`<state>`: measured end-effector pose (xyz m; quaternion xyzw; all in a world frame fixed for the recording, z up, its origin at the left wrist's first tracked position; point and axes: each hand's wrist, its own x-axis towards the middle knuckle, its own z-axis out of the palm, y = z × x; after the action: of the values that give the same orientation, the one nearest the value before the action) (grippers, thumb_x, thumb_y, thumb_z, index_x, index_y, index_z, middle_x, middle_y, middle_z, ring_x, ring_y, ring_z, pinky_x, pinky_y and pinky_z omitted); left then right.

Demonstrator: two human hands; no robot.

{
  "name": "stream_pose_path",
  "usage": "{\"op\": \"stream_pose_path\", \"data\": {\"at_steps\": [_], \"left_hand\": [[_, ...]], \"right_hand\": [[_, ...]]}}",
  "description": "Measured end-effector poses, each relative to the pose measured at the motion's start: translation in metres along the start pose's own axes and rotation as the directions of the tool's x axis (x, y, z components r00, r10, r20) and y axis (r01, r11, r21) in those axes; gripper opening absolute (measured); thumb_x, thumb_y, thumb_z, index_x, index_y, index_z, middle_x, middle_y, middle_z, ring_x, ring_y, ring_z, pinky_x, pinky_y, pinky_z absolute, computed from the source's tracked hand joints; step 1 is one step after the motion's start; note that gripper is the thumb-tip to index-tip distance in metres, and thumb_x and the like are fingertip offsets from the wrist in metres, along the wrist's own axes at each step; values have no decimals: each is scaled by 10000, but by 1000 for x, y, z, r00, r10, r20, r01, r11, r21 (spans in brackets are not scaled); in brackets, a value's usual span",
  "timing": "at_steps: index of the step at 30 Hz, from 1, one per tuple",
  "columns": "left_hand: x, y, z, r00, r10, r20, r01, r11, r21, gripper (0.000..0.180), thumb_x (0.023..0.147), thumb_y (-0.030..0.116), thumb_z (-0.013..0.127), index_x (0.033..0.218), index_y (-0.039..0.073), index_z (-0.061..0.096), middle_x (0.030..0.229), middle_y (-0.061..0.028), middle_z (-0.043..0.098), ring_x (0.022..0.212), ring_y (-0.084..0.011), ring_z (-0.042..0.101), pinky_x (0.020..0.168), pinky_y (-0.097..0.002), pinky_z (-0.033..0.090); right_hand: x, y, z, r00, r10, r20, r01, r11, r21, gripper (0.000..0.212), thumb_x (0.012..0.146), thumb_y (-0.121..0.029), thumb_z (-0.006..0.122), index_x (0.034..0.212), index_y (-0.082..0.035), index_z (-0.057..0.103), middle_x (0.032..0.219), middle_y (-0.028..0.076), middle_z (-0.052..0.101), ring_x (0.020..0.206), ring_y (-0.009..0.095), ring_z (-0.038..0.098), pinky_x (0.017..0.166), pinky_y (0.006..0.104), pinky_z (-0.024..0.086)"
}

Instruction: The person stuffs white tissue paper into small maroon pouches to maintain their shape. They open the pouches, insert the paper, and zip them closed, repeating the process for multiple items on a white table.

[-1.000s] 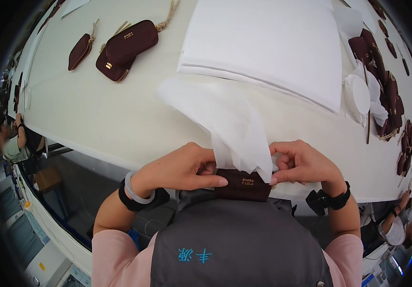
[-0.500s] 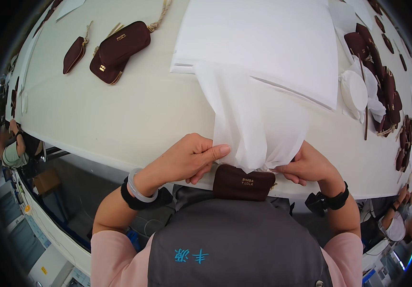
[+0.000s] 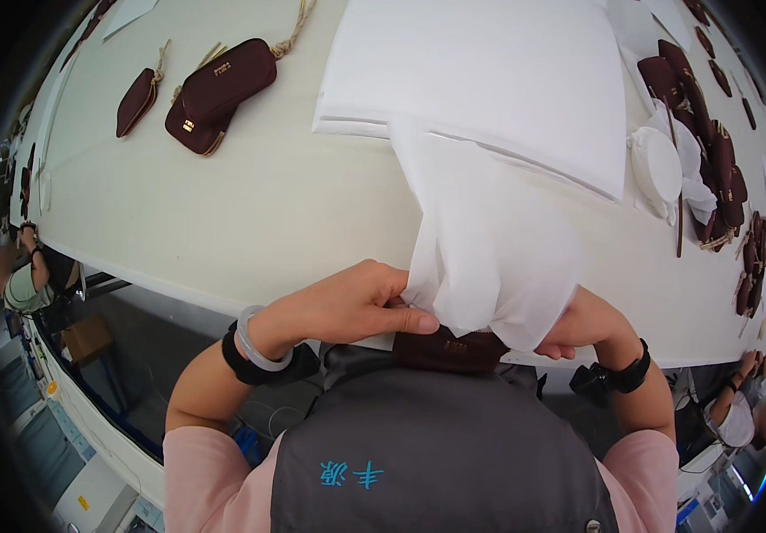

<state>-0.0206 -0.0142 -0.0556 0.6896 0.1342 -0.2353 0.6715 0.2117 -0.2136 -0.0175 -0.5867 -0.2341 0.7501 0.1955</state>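
At the table's near edge, against my apron, a dark burgundy zip pouch (image 3: 448,350) with gold lettering stands upright. White tissue paper (image 3: 498,258) bunches down into its top, its far end lying over the front of a white paper stack. My left hand (image 3: 370,306) is closed on the paper's left side, thumb at the pouch's upper left corner. At the paper's right side my right hand (image 3: 583,322) is closed with fingers curled, partly behind the sheet. The paper hides the pouch's opening and some fingertips.
The white paper stack (image 3: 481,89) lies ahead on the table. Burgundy pouches (image 3: 227,84) with cord straps lie at the far left. More pouches (image 3: 725,169) pile up at right, beside a white wrapped bundle (image 3: 656,169) and a thin dark strip (image 3: 676,195). Co-workers sit at both sides.
Both hands and the tissue paper have come slightly right and lower. The paper now covers more of the pouch's top, and my left thumb has moved onto its corner.
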Motion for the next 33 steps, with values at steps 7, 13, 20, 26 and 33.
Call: {"op": "stream_pose_path", "data": {"at_steps": [7, 13, 20, 26, 33], "left_hand": [[-5, 20, -2, 992, -116, 57, 123, 981, -151, 365, 985, 341, 736, 932, -16, 688, 612, 50, 465, 581, -56, 382, 515, -273, 318], [-4, 30, 2, 994, 77, 82, -100, 935, 339, 398, 825, 347, 881, 952, 12, 708, 602, -36, 544, 514, -118, 439, 498, -302, 343], [6, 32, 0, 999, 46, 28, -52, 957, 285, 402, 771, 313, 920, 947, 20, 707, 596, -24, 502, 517, -106, 424, 504, -281, 353], [-2, 18, 15, 949, 25, -313, 12, 993, 115, 482, 732, 304, 945, 917, 10, 612, 696, -39, 509, 600, -181, 495, 524, -319, 404], [-3, 5, 33, 437, 868, -236, -386, 418, 822, 615, 722, 235, 913, 1213, 32, 603, 1188, -145, 615, 894, -285, 629, 738, -396, 513]], "right_hand": [[-5, 2, 28, 999, -36, -35, 34, 998, -60, 143, 892, -154, 795, 935, -32, 734, 544, -1, 572, 423, 62, 479, 414, 249, 370], [-4, -5, 10, 986, -141, 84, 147, 987, -70, 159, 896, -130, 783, 1024, -35, 771, 552, -21, 562, 456, 51, 465, 455, 236, 367], [9, 8, 1, 955, -293, 54, 298, 945, -138, 167, 887, -148, 807, 980, -25, 743, 561, -32, 523, 525, 43, 405, 495, 244, 298], [-19, 12, 33, 357, -890, -285, 331, 406, -852, 316, 778, -241, 902, 837, -47, 659, 631, 0, 543, 507, 144, 479, 461, 299, 342], [-2, -16, 51, 307, -948, -85, 365, 199, -910, 436, 784, -175, 831, 1118, 15, 625, 1033, 159, 624, 916, 300, 659, 737, 368, 564]]}}
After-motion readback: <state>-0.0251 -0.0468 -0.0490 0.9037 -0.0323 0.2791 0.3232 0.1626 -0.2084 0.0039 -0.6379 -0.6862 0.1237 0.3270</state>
